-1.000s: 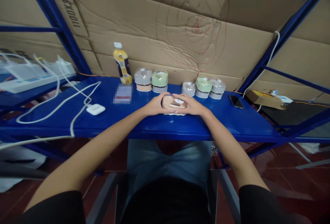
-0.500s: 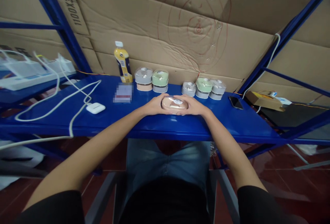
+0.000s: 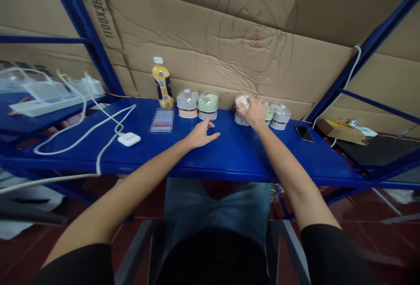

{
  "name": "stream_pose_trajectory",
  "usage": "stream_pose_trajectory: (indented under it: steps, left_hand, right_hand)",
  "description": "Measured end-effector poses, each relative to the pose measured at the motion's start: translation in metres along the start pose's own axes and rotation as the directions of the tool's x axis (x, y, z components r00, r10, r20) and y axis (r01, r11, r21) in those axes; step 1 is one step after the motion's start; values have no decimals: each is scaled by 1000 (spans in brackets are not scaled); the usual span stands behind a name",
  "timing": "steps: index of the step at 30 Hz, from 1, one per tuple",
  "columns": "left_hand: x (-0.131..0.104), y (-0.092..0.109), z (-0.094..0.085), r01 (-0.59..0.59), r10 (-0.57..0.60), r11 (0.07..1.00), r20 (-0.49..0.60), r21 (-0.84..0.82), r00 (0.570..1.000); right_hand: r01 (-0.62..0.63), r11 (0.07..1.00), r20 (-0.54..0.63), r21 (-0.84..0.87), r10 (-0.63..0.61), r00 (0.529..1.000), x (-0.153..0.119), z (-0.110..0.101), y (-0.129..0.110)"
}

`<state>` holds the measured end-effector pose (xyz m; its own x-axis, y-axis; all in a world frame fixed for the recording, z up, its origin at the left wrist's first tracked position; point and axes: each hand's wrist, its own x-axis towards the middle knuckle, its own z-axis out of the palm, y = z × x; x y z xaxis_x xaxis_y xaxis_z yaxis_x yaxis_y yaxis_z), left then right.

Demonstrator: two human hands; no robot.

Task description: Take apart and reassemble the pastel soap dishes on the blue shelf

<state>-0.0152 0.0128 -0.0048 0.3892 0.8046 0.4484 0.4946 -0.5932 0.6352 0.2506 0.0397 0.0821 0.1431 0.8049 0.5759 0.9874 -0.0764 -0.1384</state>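
My right hand [image 3: 257, 112] has its fingers round a peach-coloured, rounded plastic case [image 3: 242, 100] with a label on top. This case rests on a grey case [image 3: 241, 120] at the back of the blue table. Beside that stack, a green case [image 3: 270, 113] is partly hidden by my hand, and grey cases [image 3: 280, 113] are stacked farther right. Over the table's middle, my left hand [image 3: 201, 134] is empty, its thumb and fingers apart. Just behind it stands a green case [image 3: 208, 101] on a grey one, next to a grey case [image 3: 188, 99] on a peach one.
A yellow drink bottle [image 3: 162, 84] stands at the back left, behind a pixelated flat item [image 3: 162, 120]. A white earbud case [image 3: 129, 139] lies by a looped white cable [image 3: 98, 162]. To the right are a phone [image 3: 304, 133] and a cardboard box [image 3: 343, 131]. Cardboard [image 3: 183, 26] lines the back.
The peach case moved from between both hands at the table front, back onto the grey case, in my right hand. My left hand has let go and moved slightly left.
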Motion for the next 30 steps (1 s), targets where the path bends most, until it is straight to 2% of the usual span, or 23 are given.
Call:
stream_pose_trajectory:
  steps: [3,6,11,13,15,17,19,21,23,26,30]
  left_hand:
    - [0,-1,1,4,-4,1000,13,20,1000]
    - [0,-2,1,-5,4,1000,26,31,1000]
    - [0,-3,1,-19,18,1000,36,22,999]
    - [1,-3,2,-16,15,1000,36,24,999]
    - [2,-4,4,-13,12,1000,36,28,999]
    - [3,-5,5,-13,12,999,25,31,1000]
    - [4,-7,6,-18,18,999,5,30,1000]
    - [4,-8,6,-29,29,999,-7,35,1000]
    - [4,-8,5,-41,41,998,-9,43,999]
    - [4,-7,4,-50,50,998,-8,49,999]
    - [4,-2,1,-54,55,997,-15,49,998]
  right_hand:
    - [-67,997,2,-39,67,998,11,18,-14]
    - [-73,996,-48,55,75,996,16,34,-18]
    - [-6,977,-84,215,24,996,21,42,-16]
    - [34,972,-98,233,-11,995,22,42,-23]
    - [143,963,-102,227,-123,987,21,42,-41]
    - [315,926,-74,208,-306,949,20,44,-65]
    - [461,869,-5,179,-468,884,18,48,-91]
    - [519,841,102,151,-536,838,17,50,-113]
    - [528,839,181,132,-544,819,15,52,-125]
    - [552,824,171,126,-566,806,13,53,-126]
    - [623,770,108,139,-637,763,7,50,-110]
